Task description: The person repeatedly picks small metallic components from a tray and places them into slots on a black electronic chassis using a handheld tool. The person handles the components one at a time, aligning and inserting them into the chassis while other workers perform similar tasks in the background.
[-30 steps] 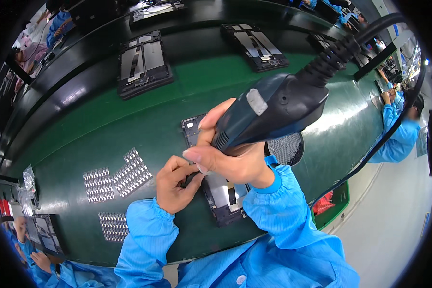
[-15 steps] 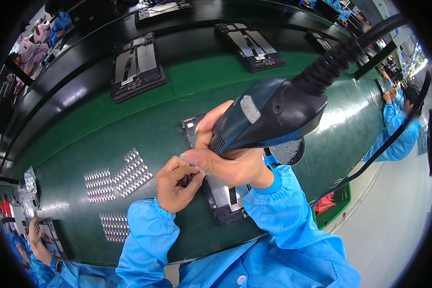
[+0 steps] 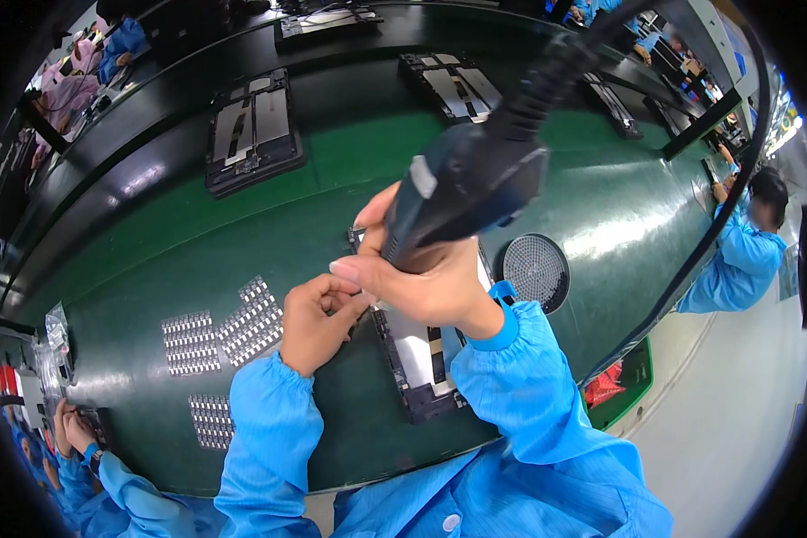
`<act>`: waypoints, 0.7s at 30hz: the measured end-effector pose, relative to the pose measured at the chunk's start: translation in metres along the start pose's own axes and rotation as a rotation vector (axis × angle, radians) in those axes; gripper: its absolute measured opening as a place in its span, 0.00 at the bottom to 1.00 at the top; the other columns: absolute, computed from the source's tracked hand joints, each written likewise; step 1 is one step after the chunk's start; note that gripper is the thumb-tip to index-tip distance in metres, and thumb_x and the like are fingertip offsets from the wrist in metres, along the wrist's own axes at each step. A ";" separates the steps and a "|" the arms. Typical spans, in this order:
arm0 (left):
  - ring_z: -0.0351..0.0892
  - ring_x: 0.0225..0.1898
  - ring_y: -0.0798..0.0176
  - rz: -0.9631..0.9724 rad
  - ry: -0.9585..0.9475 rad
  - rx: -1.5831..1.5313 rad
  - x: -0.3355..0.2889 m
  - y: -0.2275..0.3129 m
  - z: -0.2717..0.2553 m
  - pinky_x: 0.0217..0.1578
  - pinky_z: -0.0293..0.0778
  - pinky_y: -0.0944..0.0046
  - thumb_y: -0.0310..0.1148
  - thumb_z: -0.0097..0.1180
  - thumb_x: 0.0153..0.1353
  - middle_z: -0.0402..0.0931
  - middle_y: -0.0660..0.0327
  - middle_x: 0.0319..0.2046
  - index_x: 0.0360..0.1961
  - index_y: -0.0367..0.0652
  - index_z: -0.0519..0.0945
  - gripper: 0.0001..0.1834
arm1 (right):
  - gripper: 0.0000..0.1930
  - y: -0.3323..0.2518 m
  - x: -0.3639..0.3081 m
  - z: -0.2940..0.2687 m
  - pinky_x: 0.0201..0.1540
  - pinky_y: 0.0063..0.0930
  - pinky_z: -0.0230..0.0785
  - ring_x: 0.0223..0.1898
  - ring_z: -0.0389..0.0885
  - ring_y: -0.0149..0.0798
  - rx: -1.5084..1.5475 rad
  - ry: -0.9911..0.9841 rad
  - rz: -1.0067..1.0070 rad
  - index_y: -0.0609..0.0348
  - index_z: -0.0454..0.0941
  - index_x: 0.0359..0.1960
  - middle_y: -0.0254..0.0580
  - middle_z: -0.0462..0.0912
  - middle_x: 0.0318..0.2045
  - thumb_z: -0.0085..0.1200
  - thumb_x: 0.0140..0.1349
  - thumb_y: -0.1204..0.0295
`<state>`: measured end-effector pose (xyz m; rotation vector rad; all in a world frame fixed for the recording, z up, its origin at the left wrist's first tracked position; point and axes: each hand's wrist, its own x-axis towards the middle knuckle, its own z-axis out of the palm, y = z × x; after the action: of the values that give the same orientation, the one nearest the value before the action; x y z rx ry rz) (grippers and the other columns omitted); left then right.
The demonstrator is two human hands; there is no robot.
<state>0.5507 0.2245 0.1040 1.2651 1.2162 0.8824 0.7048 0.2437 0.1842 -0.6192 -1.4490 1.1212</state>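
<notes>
My right hand is wrapped round a dark corded hand tool with a pale grey patch; its front end is hidden by my fingers. Close against the right thumb, my left hand has thumb and forefinger pinched together at a tiny pale piece, too small to name. Beneath both hands lies an opened tablet-like device with a black frame and silvery inner plates, partly covered by the right hand and sleeve. Sheets of small dark-and-white parts rest on the green bench to the left.
A round black gridded dish stands right of the device. Similar opened devices sit farther back. The tool's black cable curves down the right side. A green bin holds red material. Co-workers sit at both sides.
The tool and my right hand have moved left, with the tool tilting more upright. My left hand has shifted slightly left and up, still pinched. The round dish now shows fully.
</notes>
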 end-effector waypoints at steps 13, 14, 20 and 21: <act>0.74 0.17 0.74 0.051 0.031 0.025 0.004 -0.007 0.003 0.15 0.69 0.74 0.23 0.59 0.51 0.76 0.61 0.18 0.25 0.31 0.76 0.05 | 0.17 0.014 0.000 0.006 0.23 0.17 0.66 0.21 0.75 0.24 -0.042 -0.038 0.033 0.67 0.68 0.37 0.36 0.77 0.19 0.62 0.48 0.85; 0.74 0.17 0.74 0.053 0.034 0.028 0.004 -0.007 0.003 0.15 0.69 0.74 0.23 0.59 0.51 0.76 0.61 0.18 0.25 0.31 0.76 0.05 | 0.17 0.015 0.000 0.006 0.23 0.17 0.66 0.21 0.74 0.24 -0.036 -0.040 0.035 0.67 0.68 0.38 0.36 0.76 0.19 0.62 0.48 0.85; 0.74 0.18 0.75 0.081 0.036 -0.019 0.003 0.000 0.005 0.16 0.68 0.75 0.22 0.59 0.51 0.76 0.62 0.18 0.28 0.32 0.78 0.04 | 0.17 0.015 0.001 0.006 0.22 0.18 0.66 0.20 0.74 0.24 -0.006 -0.081 -0.014 0.66 0.66 0.38 0.37 0.75 0.18 0.61 0.49 0.86; 0.74 0.18 0.75 0.087 0.044 -0.032 0.001 0.003 0.005 0.17 0.68 0.75 0.22 0.58 0.51 0.76 0.62 0.18 0.28 0.32 0.78 0.04 | 0.17 0.015 0.000 0.006 0.22 0.18 0.66 0.20 0.73 0.24 0.027 -0.087 -0.001 0.66 0.66 0.38 0.37 0.75 0.18 0.60 0.49 0.86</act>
<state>0.5565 0.2253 0.1062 1.2865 1.1840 0.9941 0.6958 0.2481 0.1716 -0.5565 -1.5051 1.1773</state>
